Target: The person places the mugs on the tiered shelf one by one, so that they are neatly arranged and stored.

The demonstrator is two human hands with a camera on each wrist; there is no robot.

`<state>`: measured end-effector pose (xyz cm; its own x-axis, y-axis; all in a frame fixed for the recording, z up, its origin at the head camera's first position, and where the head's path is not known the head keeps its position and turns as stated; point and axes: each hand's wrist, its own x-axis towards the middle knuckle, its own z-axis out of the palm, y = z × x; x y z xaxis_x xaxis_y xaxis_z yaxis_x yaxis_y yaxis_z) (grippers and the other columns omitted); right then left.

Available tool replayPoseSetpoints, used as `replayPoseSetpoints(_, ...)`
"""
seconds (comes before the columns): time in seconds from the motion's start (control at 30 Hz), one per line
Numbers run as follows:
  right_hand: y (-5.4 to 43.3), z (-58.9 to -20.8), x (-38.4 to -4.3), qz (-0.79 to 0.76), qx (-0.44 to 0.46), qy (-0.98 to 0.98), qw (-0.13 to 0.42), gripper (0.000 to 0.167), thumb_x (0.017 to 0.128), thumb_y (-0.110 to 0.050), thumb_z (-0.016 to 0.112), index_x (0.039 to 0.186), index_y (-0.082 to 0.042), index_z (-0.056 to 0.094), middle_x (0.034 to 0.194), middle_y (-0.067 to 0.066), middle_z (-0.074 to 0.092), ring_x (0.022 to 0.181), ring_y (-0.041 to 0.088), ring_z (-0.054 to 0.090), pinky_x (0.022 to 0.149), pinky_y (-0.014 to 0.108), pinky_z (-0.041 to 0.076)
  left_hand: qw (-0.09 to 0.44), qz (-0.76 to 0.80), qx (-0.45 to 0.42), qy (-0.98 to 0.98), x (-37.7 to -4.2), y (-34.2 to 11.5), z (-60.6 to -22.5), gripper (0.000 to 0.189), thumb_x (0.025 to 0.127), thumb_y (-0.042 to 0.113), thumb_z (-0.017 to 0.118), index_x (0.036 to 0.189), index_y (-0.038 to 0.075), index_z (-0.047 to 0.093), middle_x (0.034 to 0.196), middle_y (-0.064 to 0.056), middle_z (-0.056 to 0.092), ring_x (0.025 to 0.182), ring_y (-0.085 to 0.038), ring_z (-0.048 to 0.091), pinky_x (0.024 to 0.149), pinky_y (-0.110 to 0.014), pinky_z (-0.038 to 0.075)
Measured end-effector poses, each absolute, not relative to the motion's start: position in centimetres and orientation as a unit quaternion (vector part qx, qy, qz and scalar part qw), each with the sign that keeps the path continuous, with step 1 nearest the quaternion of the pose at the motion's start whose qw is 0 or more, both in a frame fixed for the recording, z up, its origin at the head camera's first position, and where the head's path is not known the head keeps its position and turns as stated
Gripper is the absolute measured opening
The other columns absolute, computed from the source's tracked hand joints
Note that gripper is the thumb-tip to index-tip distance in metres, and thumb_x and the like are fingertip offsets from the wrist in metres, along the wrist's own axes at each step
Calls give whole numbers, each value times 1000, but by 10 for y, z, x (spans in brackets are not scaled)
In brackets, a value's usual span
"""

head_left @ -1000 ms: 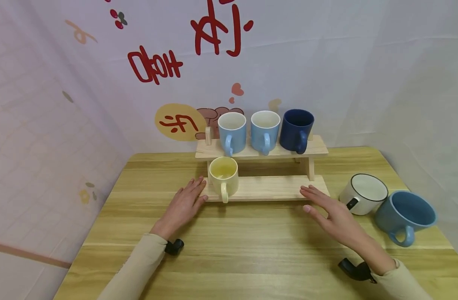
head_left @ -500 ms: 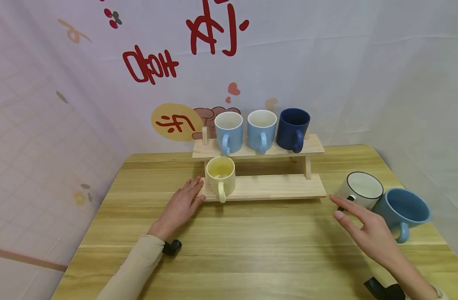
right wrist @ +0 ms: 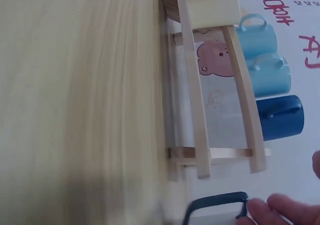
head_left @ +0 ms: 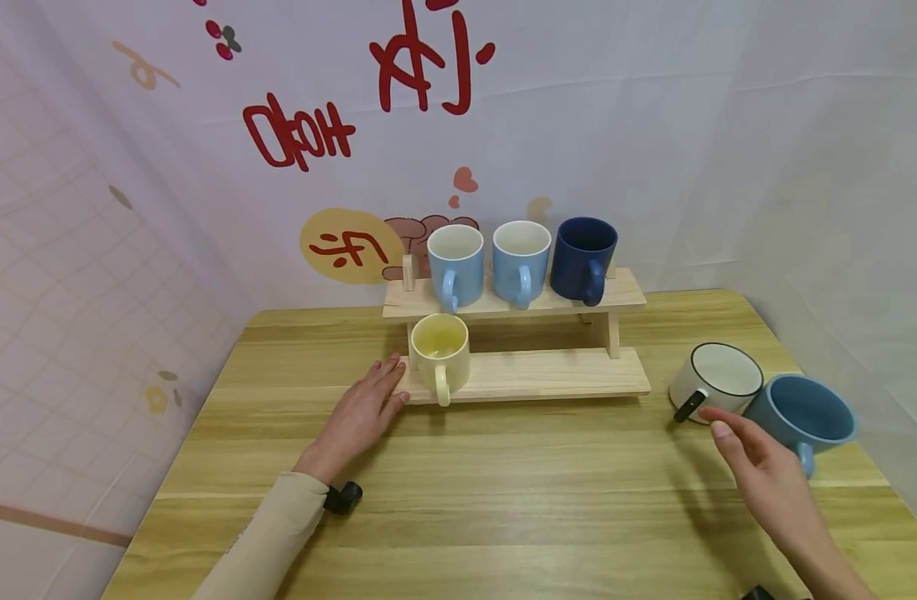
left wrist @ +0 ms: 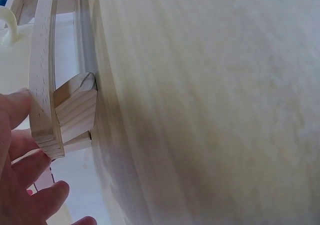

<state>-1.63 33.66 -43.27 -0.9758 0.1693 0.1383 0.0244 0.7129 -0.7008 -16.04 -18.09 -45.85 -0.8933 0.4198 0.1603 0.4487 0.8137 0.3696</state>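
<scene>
Left hand: I had the left hand [head_left: 357,421] resting at the left end of the lower shelf [head_left: 548,375] of the two-tier wooden rack, its fingers extended and touching the board rather than wrapped round it
Right hand: I had the right hand [head_left: 774,479] just beside the handle of the black-rimmed white mug [head_left: 717,379], thumb and index finger bent with a gap between them; I could not tell whether a fingertip met the handle
Black-rimmed white mug: I saw it upright on the tabletop [head_left: 503,500], right of the rack, its black handle angled toward the front left
Grey-blue mug: the grey-blue mug [head_left: 811,412] stood right of the white one, partly behind my right hand, and I could not tell whether the two mugs touched
Upper shelf: on the upper shelf [head_left: 629,296] I counted, left to right, the first light-blue mug [head_left: 466,279], the second light-blue mug [head_left: 520,271] and the navy mug [head_left: 578,271], handles to the front
Pale yellow mug: the pale yellow mug [head_left: 441,367] stood upright near the lower shelf's left end, close to my left hand
Backdrop: I saw a white cloth [head_left: 616,142] with red lettering behind the rack
</scene>
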Motion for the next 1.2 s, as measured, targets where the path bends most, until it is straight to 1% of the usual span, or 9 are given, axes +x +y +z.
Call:
replayPoseSetpoints(0.33,336,-450,-28,537,-83,-839,30,62,111,-39,46,154,6,40,135,-24,56,111,-21,47,86,2,40,31,-199,-228,-953,-159,-181,-456,57,108,30,57,154,-1,46,164,-16,35,147,-44,37,111,-66,39)
replayPoseSetpoints(0.53,336,-457,-39,687,-85,-722,13,79,111,-35,48,157,17,13,159,17,33,112,-17,56,93,8,47,32,-199,-236,-951,-159,-179,-454,56,108,29,57,153,-2,46,164,-17,35,147,-45,38,113,-63,38)
replayPoseSetpoints(0.63,336,-459,-42,703,-91,-705,0,82,110,-39,47,158,15,10,159,21,24,119,-13,54,99,12,46,33,-202,-239,-949,-160,-178,-454,56,108,29,56,153,-3,46,164,-18,35,146,-46,38,114,-62,37)
replayPoseSetpoints(0.77,336,-460,-47,706,-102,-700,-22,82,110,-42,44,160,12,8,160,21,20,147,9,35,114,23,36,34,-205,-240,-948,-160,-178,-453,55,108,29,56,153,-3,47,164,-18,35,146,-46,39,115,-60,37)
replayPoseSetpoints(0.9,335,-460,-53,711,-129,-691,-33,85,110,-46,42,161,9,4,166,21,12,155,31,13,121,32,24,37,-208,-243,-947,-160,-179,-455,55,108,28,56,152,-3,47,164,-18,36,146,-45,39,117,-58,36)
replayPoseSetpoints(0.97,334,-462,-54,729,-134,-670,-22,80,109,-44,45,161,8,14,163,18,34,152,23,29,118,28,31,40,-209,-245,-946,-160,-180,-456,54,108,27,57,152,-4,47,163,-19,36,146,-45,39,117,-57,35)
replayPoseSetpoints(1.07,334,-463,-54,765,-118,-633,7,54,109,-36,50,147,3,46,136,4,64,130,7,57,105,17,46,43,-211,-245,-945,-160,-181,-458,54,108,26,57,151,-4,47,163,-19,37,146,-44,39,119,-54,34)
replayPoseSetpoints(1.13,334,-465,-54,780,-105,-616,27,36,109,-31,53,128,-3,61,111,-7,70,106,0,64,92,13,51,45,-211,-245,-945,-159,-182,-459,54,108,26,57,151,-4,47,163,-19,37,146,-43,40,120,-53,33)
replayPoseSetpoints(1.2,333,-465,-53,785,-98,-611,34,28,109,-30,54,118,-9,70,105,-6,70,100,2,65,88,13,52,46,-211,-244,-945,-159,-183,-459,54,108,26,57,151,-5,47,163,-19,37,146,-43,40,120,-53,32)
